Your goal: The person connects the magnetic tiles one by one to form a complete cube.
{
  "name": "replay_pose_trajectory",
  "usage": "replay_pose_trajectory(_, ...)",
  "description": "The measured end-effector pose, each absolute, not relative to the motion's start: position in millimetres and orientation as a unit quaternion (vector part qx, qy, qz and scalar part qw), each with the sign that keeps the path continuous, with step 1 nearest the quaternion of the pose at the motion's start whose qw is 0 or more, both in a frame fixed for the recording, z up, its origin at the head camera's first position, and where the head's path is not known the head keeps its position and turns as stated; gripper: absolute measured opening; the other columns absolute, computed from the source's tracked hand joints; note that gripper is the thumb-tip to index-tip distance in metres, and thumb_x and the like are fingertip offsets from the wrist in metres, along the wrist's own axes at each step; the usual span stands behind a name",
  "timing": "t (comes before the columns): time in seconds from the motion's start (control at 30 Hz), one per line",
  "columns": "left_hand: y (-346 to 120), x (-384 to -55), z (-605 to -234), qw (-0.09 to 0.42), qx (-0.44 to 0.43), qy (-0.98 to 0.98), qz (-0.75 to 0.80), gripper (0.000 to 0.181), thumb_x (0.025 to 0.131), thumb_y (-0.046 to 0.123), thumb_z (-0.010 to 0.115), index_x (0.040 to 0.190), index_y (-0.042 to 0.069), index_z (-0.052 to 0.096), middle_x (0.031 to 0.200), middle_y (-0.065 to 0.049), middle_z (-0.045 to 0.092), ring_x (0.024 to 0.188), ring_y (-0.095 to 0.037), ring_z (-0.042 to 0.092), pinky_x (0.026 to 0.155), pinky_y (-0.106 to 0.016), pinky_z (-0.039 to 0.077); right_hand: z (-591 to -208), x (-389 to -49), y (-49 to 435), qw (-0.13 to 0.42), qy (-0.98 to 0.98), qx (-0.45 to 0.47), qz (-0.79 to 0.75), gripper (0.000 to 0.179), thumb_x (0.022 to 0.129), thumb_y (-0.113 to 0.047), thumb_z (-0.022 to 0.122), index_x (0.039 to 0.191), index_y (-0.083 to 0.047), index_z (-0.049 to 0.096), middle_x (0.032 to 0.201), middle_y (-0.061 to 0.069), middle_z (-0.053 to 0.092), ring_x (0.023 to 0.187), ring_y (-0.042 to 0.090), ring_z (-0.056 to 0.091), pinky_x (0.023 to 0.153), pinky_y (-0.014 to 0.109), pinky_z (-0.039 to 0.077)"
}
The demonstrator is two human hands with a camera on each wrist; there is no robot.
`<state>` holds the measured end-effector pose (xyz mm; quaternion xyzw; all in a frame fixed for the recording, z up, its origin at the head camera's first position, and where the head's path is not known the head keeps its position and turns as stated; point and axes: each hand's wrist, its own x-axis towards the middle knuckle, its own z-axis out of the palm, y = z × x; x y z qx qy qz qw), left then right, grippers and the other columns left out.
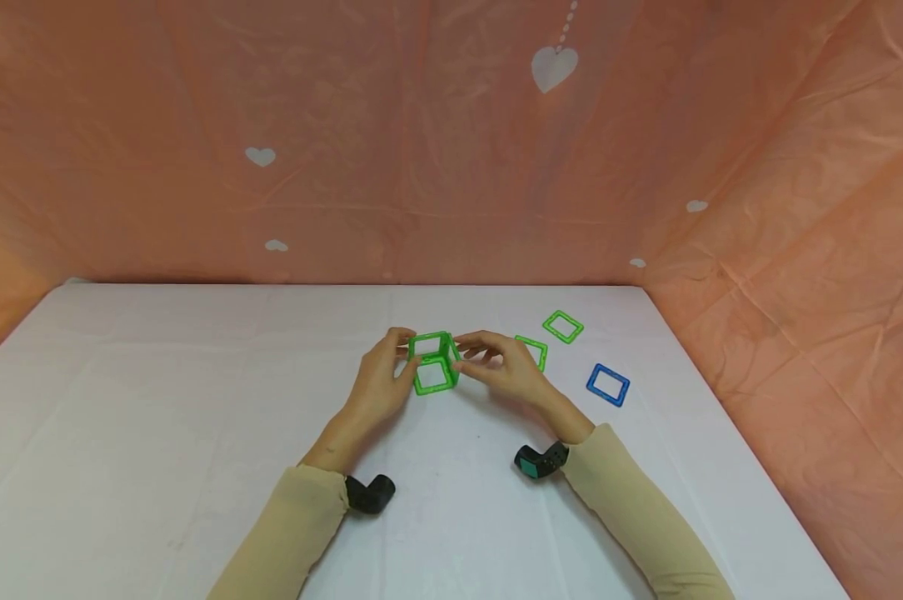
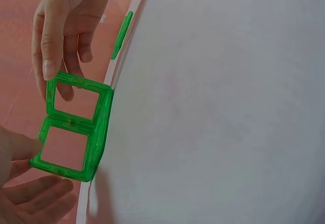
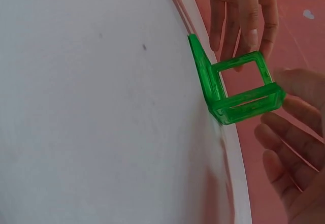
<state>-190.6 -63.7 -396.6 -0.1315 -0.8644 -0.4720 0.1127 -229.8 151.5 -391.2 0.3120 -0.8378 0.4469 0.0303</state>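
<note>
Several green square magnetic tiles (image 1: pixel 434 388) are joined at their edges into a partly boxed shape, raised between both hands near the table's middle. My left hand (image 1: pixel 380 375) pinches its left side, thumb tip on the edge and the index finger behind; the other fingers spread away, as the left wrist view shows. On the opposite side my right hand (image 1: pixel 507 367) has thumb and index finger at the corner of a side tile (image 3: pixel 277 96), its other fingers loosely bent. Through the open squares, parts of the fingers and the orange sheet show.
Right of the right hand lies a loose green tile (image 1: pixel 545 357), partly covered by that hand. Farther back is another green tile (image 1: pixel 576 335), and a blue tile (image 1: pixel 622 393) lies nearer the right edge. The white table (image 1: pixel 159 417) meets an orange sheet (image 1: pixel 391 167) behind.
</note>
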Motion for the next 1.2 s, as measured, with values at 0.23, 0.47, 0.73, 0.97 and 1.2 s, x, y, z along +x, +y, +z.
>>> replay_pose_trajectory(0.23,-64,-190,-396,0.119,-0.127,-0.856,-0.487,0.026,0.096,0.002,0.052,0.121,-0.006,0.049,0.118,-0.027,0.060,0.109,-0.039,0.062,0.094,-0.047,0.049,-378,-221,147,0.031,-0.838,0.310,0.447,0.034,0.083,0.000,0.071,0.114,0.009,0.063,0.102,0.024,0.069,0.088,0.037,0.067,0.077,0.052,0.052)
replay_pose_trajectory(0.47,-64,-191,-398,0.141,-0.143,-0.850,-0.487,0.024,0.097,-0.001,0.049,0.120,-0.006,0.049,0.113,-0.027,0.062,0.105,-0.038,0.063,0.088,-0.046,0.052,-360,-207,143,0.023,-0.834,0.311,0.455,0.029,0.085,0.004,0.067,0.112,0.013,0.062,0.098,0.026,0.068,0.082,0.033,0.066,0.076,0.037,0.054)
replay_pose_trajectory(0.73,-65,-191,-399,0.149,-0.157,-0.847,-0.486,0.027,0.097,-0.001,0.049,0.124,-0.005,0.051,0.114,-0.026,0.061,0.096,-0.036,0.065,0.082,-0.045,0.054,-363,-208,144,0.022,-0.834,0.305,0.459,0.026,0.088,0.005,0.064,0.113,0.012,0.062,0.097,0.025,0.068,0.080,0.037,0.067,0.077,0.039,0.054)
replay_pose_trajectory(0.97,-65,-189,-399,0.142,-0.153,-0.848,-0.487,0.030,0.097,0.001,0.050,0.126,-0.004,0.051,0.118,-0.026,0.059,0.092,-0.034,0.064,0.080,-0.044,0.054,-374,-216,146,0.020,-0.829,0.295,0.475,0.026,0.089,0.003,0.063,0.114,0.010,0.063,0.097,0.027,0.068,0.080,0.041,0.067,0.074,0.044,0.054)
replay_pose_trajectory(1.2,-66,-189,-401,0.133,-0.160,-0.853,-0.479,0.037,0.097,0.003,0.050,0.133,-0.004,0.049,0.122,-0.026,0.058,0.092,-0.034,0.064,0.080,-0.045,0.053,-396,-231,151,0.024,-0.825,0.294,0.482,0.027,0.090,-0.004,0.064,0.117,0.002,0.065,0.098,0.020,0.071,0.078,0.032,0.069,0.074,0.037,0.055)
